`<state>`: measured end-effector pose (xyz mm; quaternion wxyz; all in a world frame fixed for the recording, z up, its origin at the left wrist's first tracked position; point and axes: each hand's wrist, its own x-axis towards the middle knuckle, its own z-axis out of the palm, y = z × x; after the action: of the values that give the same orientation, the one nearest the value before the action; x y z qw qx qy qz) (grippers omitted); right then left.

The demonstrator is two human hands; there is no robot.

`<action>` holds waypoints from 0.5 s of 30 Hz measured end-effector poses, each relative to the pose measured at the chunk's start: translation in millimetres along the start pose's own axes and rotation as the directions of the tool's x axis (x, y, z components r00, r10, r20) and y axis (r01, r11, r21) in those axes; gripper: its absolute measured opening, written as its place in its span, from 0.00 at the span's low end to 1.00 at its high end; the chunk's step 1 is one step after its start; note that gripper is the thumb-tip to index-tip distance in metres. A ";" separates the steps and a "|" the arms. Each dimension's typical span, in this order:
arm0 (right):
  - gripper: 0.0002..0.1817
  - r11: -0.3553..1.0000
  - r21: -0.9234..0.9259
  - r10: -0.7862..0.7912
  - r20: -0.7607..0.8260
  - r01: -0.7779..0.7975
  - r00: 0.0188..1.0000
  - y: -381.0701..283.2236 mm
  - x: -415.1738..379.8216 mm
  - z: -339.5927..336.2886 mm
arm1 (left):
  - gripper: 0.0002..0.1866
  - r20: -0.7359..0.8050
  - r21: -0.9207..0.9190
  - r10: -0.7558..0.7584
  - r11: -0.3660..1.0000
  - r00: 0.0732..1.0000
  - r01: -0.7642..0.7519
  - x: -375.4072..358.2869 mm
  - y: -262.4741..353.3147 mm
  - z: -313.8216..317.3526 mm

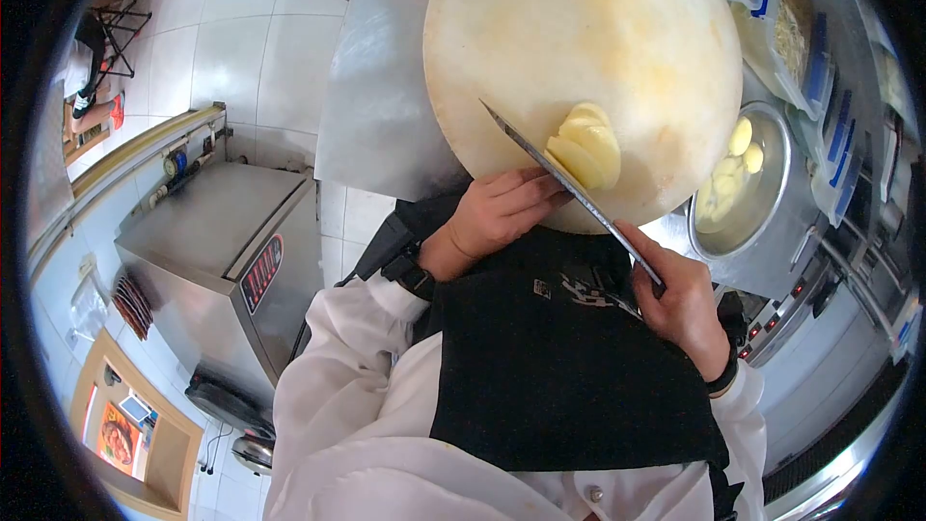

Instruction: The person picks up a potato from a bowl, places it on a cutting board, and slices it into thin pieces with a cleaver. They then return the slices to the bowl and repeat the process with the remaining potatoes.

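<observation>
A peeled, partly sliced potato lies near the lower edge of a round, pale chopping board. Its slices lean against each other beyond the blade of a large kitchen knife. My right hand is closed around the knife's handle, and the blade slants up to the left across the board. On the near side of the blade, my left hand has its fingers bent together at the potato's near end. The blade hides part of the contact between fingertips and potato.
To the right, a metal bowl holds several peeled potatoes. Lidded plastic containers line the far right side. A stainless steel cabinet stands at the left. A person's leg shows at the far left.
</observation>
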<state>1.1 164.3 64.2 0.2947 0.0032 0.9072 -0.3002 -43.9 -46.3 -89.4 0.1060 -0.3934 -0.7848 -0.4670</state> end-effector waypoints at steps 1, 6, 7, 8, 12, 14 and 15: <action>0.32 1.000 -0.012 -0.006 0.000 0.006 1.000 -0.3 1.0 0.5 | 0.16 0.004 0.000 -0.003 1.000 1.000 0.003 -0.4 0.3 -0.2; 0.30 0.999 0.001 0.034 0.015 -0.034 0.999 -4.1 21.7 9.2 | 0.16 0.014 -0.012 -0.013 1.000 1.000 0.013 4.1 1.2 -1.9; 0.29 0.999 -0.013 0.030 0.006 -0.030 1.000 -3.8 26.3 12.1 | 0.16 0.014 0.002 -0.016 1.000 1.000 0.016 4.2 1.4 -2.1; 0.28 0.999 -0.027 0.026 -0.003 -0.026 1.000 -2.9 28.5 14.4 | 0.16 0.014 0.003 -0.015 1.000 1.000 0.015 4.3 1.8 -2.3; 0.26 0.997 0.067 0.053 -0.038 -0.050 0.998 0.4 27.3 17.2 | 0.16 0.033 0.040 -0.002 0.999 0.999 0.001 3.5 1.3 -0.2; 0.26 0.982 0.170 0.090 -0.050 -0.081 0.995 0.3 25.7 17.3 | 0.15 0.036 0.042 0.006 0.999 0.999 -0.007 3.2 1.9 0.3; 0.26 0.982 0.173 0.091 -0.050 -0.081 0.995 0.9 23.8 18.2 | 0.15 0.032 0.043 0.001 0.999 0.999 -0.003 4.4 2.9 -0.1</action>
<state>-8.7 151.1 39.2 0.2796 0.0764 0.8854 -0.3635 -44.8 -43.3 -85.1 0.1025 -0.3991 -0.7959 -0.4435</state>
